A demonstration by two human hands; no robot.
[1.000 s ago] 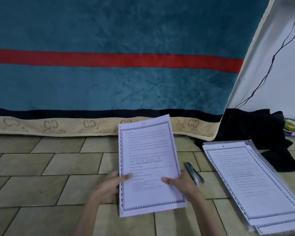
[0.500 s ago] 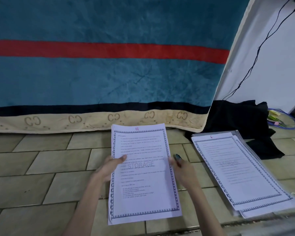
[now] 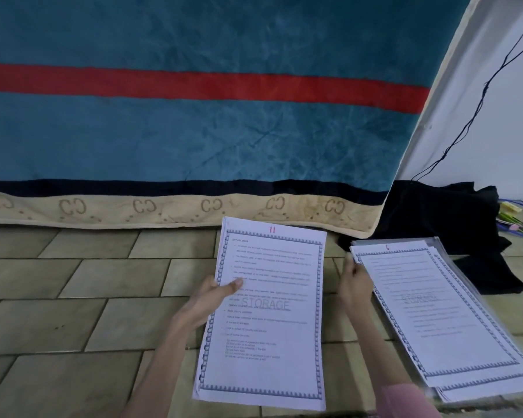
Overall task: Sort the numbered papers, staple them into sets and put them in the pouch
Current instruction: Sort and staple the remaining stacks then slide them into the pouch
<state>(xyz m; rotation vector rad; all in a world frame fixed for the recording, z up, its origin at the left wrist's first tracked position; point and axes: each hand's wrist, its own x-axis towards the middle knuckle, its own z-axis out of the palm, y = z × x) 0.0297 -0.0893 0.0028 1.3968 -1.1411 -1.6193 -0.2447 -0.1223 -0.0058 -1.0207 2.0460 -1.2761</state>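
My left hand point(image 3: 212, 300) grips the left edge of a paper set marked 11 point(image 3: 269, 327), thumb on top, with the sheets held slanted over the tiled floor. My right hand point(image 3: 355, 286) is off that set, with its back to me. Its fingers are at the upper left corner of a second pile topped by a sheet marked 6 point(image 3: 435, 312). That pile lies on a clear plastic pouch point(image 3: 477, 292) on the floor at the right. The fingers are hidden, so I cannot tell whether they hold anything. No stapler is visible.
A teal blanket with a red stripe point(image 3: 194, 131) hangs across the back down to the floor. A black cloth point(image 3: 441, 212) lies behind the pouch, with coloured stationery point(image 3: 514, 221) at the far right. A thin black cable point(image 3: 477, 107) runs down the white wall.
My right hand let go of the set marked 11 and moved right to the corner of the pile marked 6. The stapler seen on the floor earlier is out of sight.
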